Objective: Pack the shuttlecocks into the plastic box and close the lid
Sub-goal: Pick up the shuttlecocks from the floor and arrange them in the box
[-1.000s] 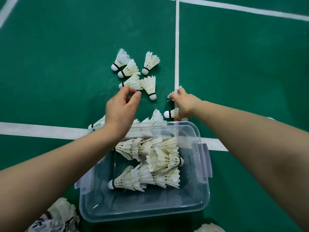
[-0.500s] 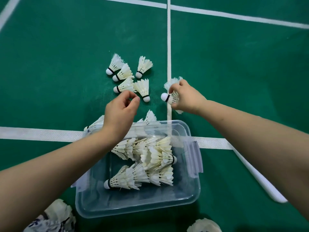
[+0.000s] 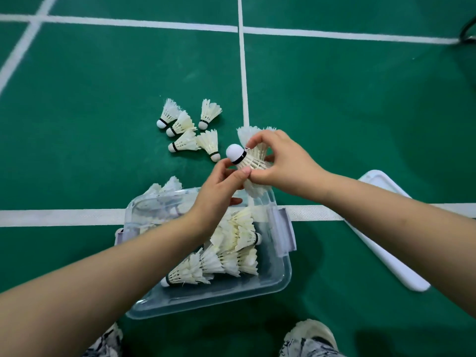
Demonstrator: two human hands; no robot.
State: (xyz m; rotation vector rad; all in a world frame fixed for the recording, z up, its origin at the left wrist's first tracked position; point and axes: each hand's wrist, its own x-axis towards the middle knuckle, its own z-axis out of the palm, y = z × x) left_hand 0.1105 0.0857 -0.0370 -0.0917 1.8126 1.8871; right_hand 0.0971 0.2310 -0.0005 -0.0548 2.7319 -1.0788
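Note:
A clear plastic box [image 3: 280, 276] sits open on the green court floor with several white feather shuttlecocks [image 3: 231, 243] lying inside. Above its far edge, my right hand [image 3: 286, 161] grips a bunch of shuttlecocks [image 3: 247, 157], the white cork of the front one pointing left. My left hand [image 3: 219, 186] pinches the same bunch from below, just under the cork. Several loose shuttlecocks [image 3: 188, 130] lie on the floor beyond the box. More shuttlecocks [image 3: 164, 184] rest against the box's far left corner. The white lid [image 3: 386, 228] lies on the floor to the right.
White court lines [image 3: 244, 81] cross the floor, one running under the box. My two shoes [image 3: 309, 336] are at the bottom edge near the box. A dark curved object [image 3: 468, 29] shows at the top right corner.
My right hand lifted the shuttlecocks off the floor and brought them toward the box. My left hand rose and closed on the same bunch. The view tilted, revealing the lid.

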